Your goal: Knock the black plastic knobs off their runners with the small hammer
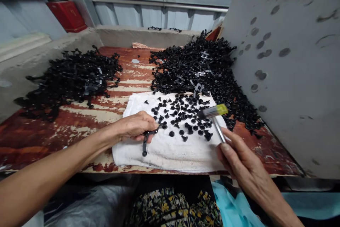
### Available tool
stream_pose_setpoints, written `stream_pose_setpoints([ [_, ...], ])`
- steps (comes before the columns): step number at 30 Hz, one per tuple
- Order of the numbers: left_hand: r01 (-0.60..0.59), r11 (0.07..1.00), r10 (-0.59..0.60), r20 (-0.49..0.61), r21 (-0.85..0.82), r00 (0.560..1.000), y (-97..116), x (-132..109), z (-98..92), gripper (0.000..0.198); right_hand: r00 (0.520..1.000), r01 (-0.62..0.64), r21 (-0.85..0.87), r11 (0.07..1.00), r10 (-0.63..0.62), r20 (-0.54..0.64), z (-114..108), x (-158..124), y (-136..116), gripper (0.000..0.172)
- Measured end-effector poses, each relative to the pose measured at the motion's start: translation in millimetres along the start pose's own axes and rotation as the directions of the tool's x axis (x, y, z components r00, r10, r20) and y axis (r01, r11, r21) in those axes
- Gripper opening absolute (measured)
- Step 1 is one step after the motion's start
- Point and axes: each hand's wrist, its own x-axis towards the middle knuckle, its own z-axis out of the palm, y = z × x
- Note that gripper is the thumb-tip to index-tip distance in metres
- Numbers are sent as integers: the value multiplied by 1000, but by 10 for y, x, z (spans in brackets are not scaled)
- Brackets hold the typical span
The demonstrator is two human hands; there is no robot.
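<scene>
My left hand (139,126) is closed around a small black jointed part (145,145), whose arm hangs below the fingers over the white cloth (132,154). My right hand (236,152) grips the metal handle of a small mallet (214,111). Its head, black at one end and yellow-green at the other, is raised above the right side of the cloth. Many small black round-headed pegs (181,132) lie scattered on the cloth between the hands. The mallet head hides some of them.
A heap of black jointed parts (77,74) stands at left on the worn red wooden table (130,74). A larger dark heap (196,60) fills the back right, beside a spotted grey panel (289,89). A red box (67,16) sits on the left ledge.
</scene>
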Motion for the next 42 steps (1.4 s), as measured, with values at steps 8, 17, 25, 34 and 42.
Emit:
stream_pose_setpoints([
  [8, -26, 998, 25, 35, 49, 999, -46, 65, -47, 35, 870, 452, -365, 814, -311, 384, 268, 108, -226, 60],
  [17, -30, 996, 26, 52, 80, 998, -108, 115, -78, 33, 824, 563, -512, 649, -391, 411, 262, 181, -359, 60],
  [25, -41, 998, 37, 80, 47, 996, -132, 114, -90, 36, 809, 585, -513, 628, -403, 428, 311, 176, -339, 62],
  [34, -68, 997, 65, 101, 24, 993, -229, 160, -157, 38, 812, 583, -542, 606, -407, 419, 305, 161, -393, 67],
  [42, -57, 998, 56, 114, 8, 992, -165, 138, -150, 36, 815, 579, -464, 670, -484, 319, 283, 121, -432, 69],
])
